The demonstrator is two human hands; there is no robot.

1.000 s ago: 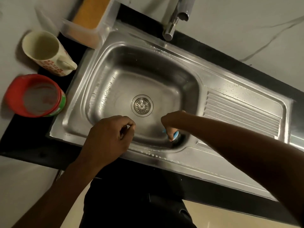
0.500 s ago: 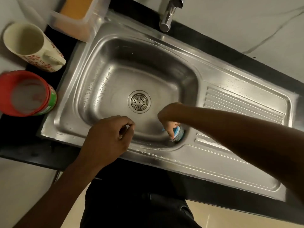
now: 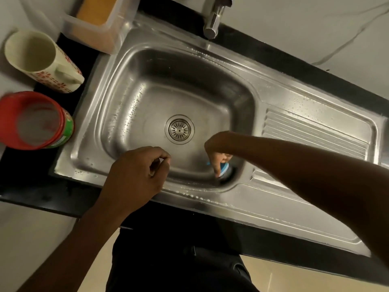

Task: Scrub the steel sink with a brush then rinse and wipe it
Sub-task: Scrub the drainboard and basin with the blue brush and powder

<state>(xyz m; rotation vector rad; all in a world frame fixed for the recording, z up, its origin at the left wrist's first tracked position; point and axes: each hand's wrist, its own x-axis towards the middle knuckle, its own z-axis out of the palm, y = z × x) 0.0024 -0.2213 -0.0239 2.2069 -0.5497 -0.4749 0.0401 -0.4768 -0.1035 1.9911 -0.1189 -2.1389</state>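
Two hands are over the sink (image 3: 263, 205) here. Taking the drain (image 3: 179, 129) as the reference point, the right hand (image 3: 216, 151) is down in the basin just right of it and toward the front edge. Its fingers are wrapped round a small blue-and-white brush (image 3: 224, 168), and the brush head is pushed into the front right corner of the basin, where the floor curves up into the wall. The fingers hide most of the brush, so its shape is hard to make out.

The left hand (image 3: 136, 171) sits left of the drain and nearer the person, over the front rim. Its fingers are curled in with the thumb tip against the forefinger, and nothing shows inside it. Can't tell whether it actually touches the steel.

Water drops bead on the basin wall left of the drain and along the front rim. On the far side of the drain, the tap (image 3: 212, 20) hangs over the back rim. Right of the drain is the ribbed draining board (image 3: 315, 131). Well off to the left of the drain, on the black counter (image 3: 25, 182) — a cream mug (image 3: 37, 57) with red flowers, a red-rimmed tub (image 3: 35, 121) and, further back, a clear box (image 3: 94, 24) with something orange in it.
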